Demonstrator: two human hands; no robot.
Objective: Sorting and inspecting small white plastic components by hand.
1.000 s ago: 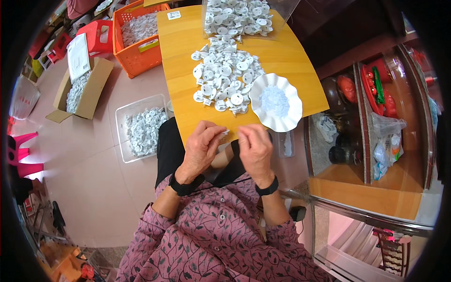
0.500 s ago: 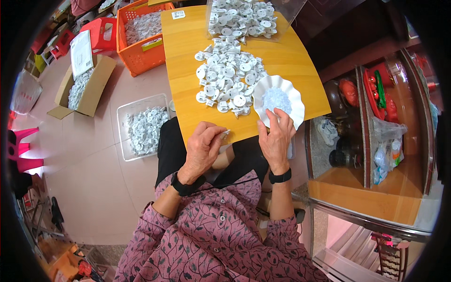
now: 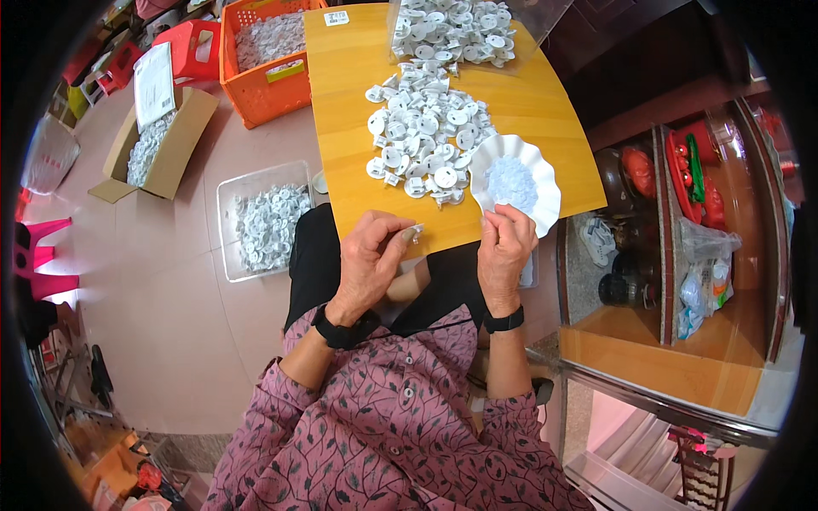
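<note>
Between the thumb and fingers of my left hand [image 3: 372, 260] is a small white plastic part [image 3: 417, 231], held over the near edge of the wooden table [image 3: 349, 128]. My right hand [image 3: 506, 255] is pinched closed at the near rim of a white scalloped dish [image 3: 545, 183]; whatever its fingertips may hold is too small to make out. Tiny pale bluish-white pieces [image 3: 509, 183] lie heaped in that dish. Left of the dish, a pile of white round plastic parts [image 3: 430, 128] spreads across the tabletop.
A clear bag of similar parts [image 3: 456, 34] lies at the table's far end. On the floor to the left are a clear bin of parts [image 3: 225, 217], a cardboard box [image 3: 192, 123] and an orange crate [image 3: 264, 102]. Shelves [image 3: 660, 238] stand to the right.
My right hand's fingers have drawn together from a more spread pose over the dish's near side. My left hand keeps its pinch on the white part. The whole view has shifted slightly.
</note>
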